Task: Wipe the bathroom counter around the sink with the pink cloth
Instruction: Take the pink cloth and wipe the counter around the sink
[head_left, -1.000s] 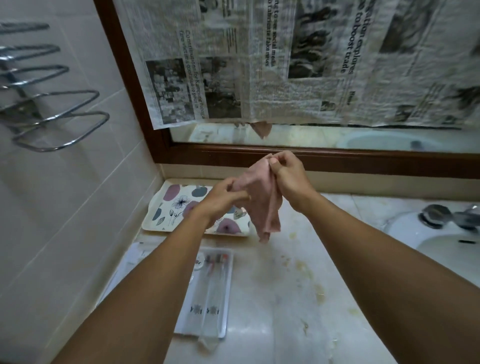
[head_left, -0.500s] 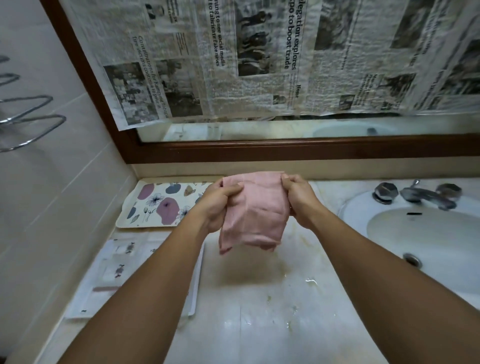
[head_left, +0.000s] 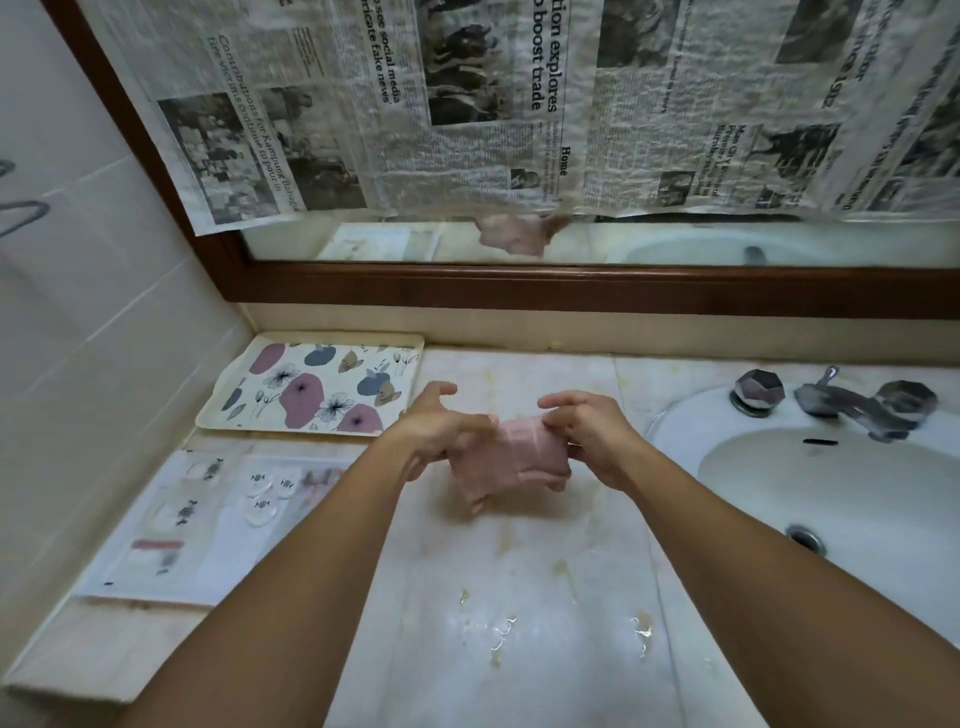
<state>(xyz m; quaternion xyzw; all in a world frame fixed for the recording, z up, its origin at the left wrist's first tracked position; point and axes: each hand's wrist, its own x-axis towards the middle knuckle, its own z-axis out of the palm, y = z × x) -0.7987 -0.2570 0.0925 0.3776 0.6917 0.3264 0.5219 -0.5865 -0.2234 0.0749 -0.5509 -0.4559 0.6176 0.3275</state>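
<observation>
The cloth is bunched between both hands, above the counter left of the sink. The left hand and right hand each pinch an end, other fingers spread. A tray fills the back-left corner; bare, spotted counter lies in front.

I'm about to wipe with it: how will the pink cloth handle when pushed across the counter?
The cloth is probably floppy and light: it sags in folds between the left hand and right hand. It may bunch when pushed.
</observation>
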